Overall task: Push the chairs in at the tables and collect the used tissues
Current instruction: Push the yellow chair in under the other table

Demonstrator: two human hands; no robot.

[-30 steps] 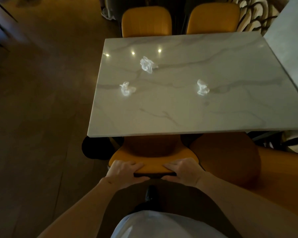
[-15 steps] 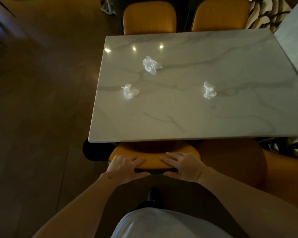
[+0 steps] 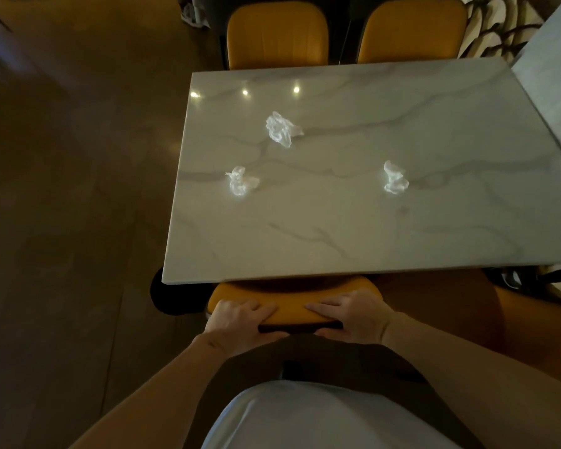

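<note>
The floor [image 3: 62,222] is dark brown and dimly lit; a pale marble-patterned bench [image 3: 353,241] occupies the centre and right of the view, with three small light reflections near its far left corner.

Left to right on the bench top lie three crumpled white tissues, well apart from one another: the left tissue [image 3: 240,181] near the left edge, the far tissue [image 3: 280,128] beyond it toward the far side, and the right tissue [image 3: 394,178] near the middle.

At the far side, the far-left chair [image 3: 276,34] and far-right chair [image 3: 408,30], both mustard yellow, stand side by side with their backrests against the bench edge.

At the near side, the near chair [image 3: 292,294], also mustard yellow, sits with its seat hidden under the bench; only the backrest top shows. The left hand [image 3: 240,322] has its grip closed over the left part of that backrest top, fingers on the far face. The right hand [image 3: 353,314] has its grip closed over the right part likewise. A second near chair [image 3: 467,319] stands to the right, in shadow.
</note>
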